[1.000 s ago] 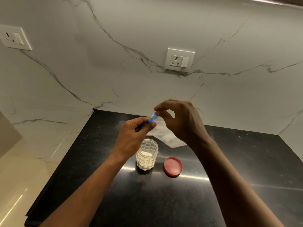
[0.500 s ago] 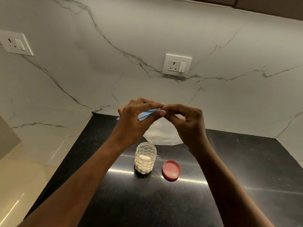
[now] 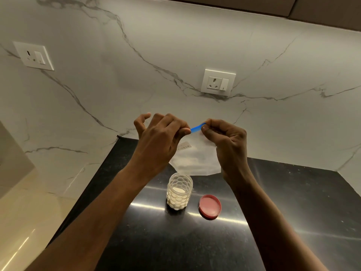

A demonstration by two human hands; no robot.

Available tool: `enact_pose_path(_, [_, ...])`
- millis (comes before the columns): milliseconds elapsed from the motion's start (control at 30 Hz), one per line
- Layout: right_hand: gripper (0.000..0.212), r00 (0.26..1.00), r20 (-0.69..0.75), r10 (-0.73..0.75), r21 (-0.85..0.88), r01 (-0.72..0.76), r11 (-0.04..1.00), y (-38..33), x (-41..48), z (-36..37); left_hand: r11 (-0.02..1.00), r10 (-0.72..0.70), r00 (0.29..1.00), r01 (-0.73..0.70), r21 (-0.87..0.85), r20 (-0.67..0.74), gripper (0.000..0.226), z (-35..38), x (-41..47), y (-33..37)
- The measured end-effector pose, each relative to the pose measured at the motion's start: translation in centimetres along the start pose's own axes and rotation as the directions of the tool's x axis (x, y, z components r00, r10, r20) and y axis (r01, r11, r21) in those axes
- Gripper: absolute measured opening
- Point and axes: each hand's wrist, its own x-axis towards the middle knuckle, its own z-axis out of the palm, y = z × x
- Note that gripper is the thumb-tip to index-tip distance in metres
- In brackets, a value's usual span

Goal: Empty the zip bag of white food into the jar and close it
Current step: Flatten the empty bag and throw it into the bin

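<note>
At frame centre, the left hand (image 3: 158,141) and right hand (image 3: 228,141) pinch the blue strip of the zip bag (image 3: 195,157) above the open jar (image 3: 179,190) and red lid (image 3: 210,206) on the tabletop (image 3: 293,192).

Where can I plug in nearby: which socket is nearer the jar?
The socket above the bag; the other socket sits far left.
</note>
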Motion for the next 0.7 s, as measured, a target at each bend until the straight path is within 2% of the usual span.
enact_pose_path(100, [0.01,1.0,-0.027,-0.006,0.037,0.007,0.999,-0.4,0.6,0.0,1.0,-0.018,1.0,0.018,0.019,-0.01,0.025,-0.7,-0.4,-1.5])
enact_pose_path(333, [0.014,0.999,-0.048,0.022,0.065,-0.018,0.998,-1.4,1.5,-0.1,0.999,-0.023,0.999,0.024,0.04,-0.029,0.031,-2.2,-0.8,-4.4])
enact_pose_path(567, [0.016,0.989,-0.059,0.135,0.17,-0.123,0.978,-1.7,1.5,0.1,0.995,-0.037,0.999,0.039,0.093,-0.023,0.031,-3.2,-1.3,-6.2])
enact_pose_path(633, [0.012,0.985,-0.052,0.164,0.191,-0.151,0.97,-1.7,1.5,0.0,0.997,-0.05,0.999,0.052,0.064,-0.02,0.032,-3.4,-1.5,-6.2])
enact_pose_path(700, [0.011,0.978,-0.031,0.204,0.221,-0.193,0.956,-1.4,1.5,-0.1,0.992,-0.107,0.994,0.107,-0.074,0.002,0.034,-3.3,-1.9,-6.3])
